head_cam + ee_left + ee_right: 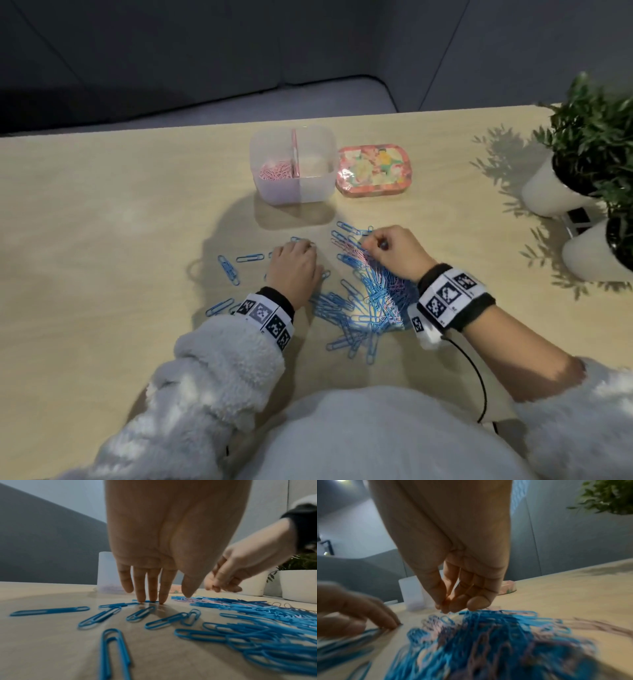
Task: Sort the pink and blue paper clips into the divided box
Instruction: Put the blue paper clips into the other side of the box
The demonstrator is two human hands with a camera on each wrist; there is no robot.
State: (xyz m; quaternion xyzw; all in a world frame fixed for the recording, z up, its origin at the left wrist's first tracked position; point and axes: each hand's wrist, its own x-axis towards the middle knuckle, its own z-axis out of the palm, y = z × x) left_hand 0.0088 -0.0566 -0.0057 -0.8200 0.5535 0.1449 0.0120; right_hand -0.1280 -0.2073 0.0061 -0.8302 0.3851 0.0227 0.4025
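No readable text anywhere; the wristbands [448, 296] carry only black-and-white square marker patterns.

R hand [453, 601] fingertips pinched just above blurred blue/pink clip pile [488, 642].

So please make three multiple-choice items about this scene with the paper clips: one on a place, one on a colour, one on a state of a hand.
1. Where does the patterned lid lie?
A. on top of the divided box
B. on the table, right of the divided box
C. under the pile

2. What colour are the clips already in the box?
A. pink
B. blue
C. both colours

3. How is the left hand placed?
A. curled round a handful of clips
B. lifted over the box
C. fingers straight, tips down on the table among the blue clips

Answers: 1 B, the head view shows the lid flat beside the box. 2 A, only the left compartment holds clips, all pink. 3 C, the left wrist view shows straight fingertips touching down.
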